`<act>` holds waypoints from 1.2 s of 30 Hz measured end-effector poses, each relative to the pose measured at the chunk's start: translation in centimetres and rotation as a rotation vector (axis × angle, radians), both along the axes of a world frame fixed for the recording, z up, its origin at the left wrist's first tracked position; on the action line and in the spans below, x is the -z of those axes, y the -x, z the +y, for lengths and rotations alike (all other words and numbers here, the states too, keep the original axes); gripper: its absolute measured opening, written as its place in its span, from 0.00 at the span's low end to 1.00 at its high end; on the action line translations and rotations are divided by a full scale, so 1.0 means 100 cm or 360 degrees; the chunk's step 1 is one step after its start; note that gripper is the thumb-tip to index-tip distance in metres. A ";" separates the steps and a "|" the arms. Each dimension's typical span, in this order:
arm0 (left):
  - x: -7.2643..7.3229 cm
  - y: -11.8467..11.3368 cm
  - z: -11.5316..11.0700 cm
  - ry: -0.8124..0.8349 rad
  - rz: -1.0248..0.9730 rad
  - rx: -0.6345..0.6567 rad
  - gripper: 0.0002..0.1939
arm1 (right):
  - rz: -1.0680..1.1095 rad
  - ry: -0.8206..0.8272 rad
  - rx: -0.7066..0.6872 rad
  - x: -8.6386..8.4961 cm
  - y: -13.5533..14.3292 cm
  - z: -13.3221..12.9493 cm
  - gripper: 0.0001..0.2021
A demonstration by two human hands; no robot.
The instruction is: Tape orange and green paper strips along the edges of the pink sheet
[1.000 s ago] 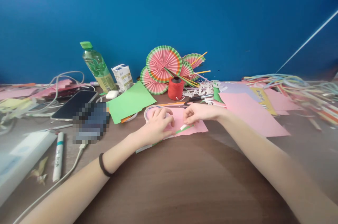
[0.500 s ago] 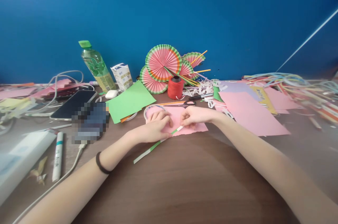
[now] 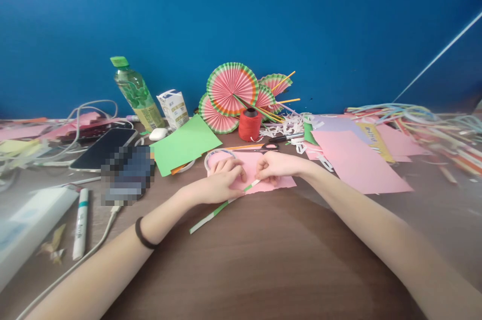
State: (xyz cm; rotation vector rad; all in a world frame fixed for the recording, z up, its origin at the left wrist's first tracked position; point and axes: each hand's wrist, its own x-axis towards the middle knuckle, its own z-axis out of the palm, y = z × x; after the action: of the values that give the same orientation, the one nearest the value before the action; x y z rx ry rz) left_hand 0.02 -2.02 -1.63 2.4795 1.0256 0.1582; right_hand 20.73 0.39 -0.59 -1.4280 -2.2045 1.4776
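Slid farther from the red spool [image 3: 249, 126] since a second ago, the green-and-white strip [image 3: 216, 211] lies before it, the right hand [image 3: 268, 169] pinching one end over an apparently unpleated pink sheet [image 3: 251, 166], the left hand [image 3: 225, 182] resting loosely spread there, finished-looking pleated fans [image 3: 232, 88] standing behind the spool.

soft light, blue wall [image 3: 241, 13] darker rightward, faint shadow on tabletop [image 3: 241, 264], smeared edges, pixelated patch [image 3: 128, 175] left

Brown table [image 3: 263, 254], pink paper [image 3: 250, 162], marker [image 3: 80, 229], perhaps straws [image 3: 462, 155]
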 end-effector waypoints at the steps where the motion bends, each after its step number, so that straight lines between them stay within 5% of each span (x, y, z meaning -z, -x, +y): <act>1: 0.000 0.000 0.000 -0.0005 -0.0002 0.0001 0.10 | -0.0003 -0.0005 0.0011 0.000 0.000 0.000 0.02; 14: -0.007 -0.003 -0.003 -0.0010 0.0000 0.0046 0.11 | -0.0124 -0.0064 0.0087 0.000 0.004 -0.003 0.03; 24: -0.008 -0.004 -0.003 0.0070 0.0013 0.0041 0.15 | -0.0354 -0.0156 0.0045 -0.018 0.011 -0.014 0.05; 36: -0.008 -0.005 -0.003 0.0089 0.0051 -0.0008 0.17 | -0.0876 -0.0564 -0.0009 -0.015 0.015 -0.017 0.10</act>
State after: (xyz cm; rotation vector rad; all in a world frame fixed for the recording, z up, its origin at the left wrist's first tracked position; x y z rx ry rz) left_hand 0.49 -2.28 -0.83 2.4366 1.0352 0.0906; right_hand 19.25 -1.34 0.86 -1.8472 -2.5906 0.6793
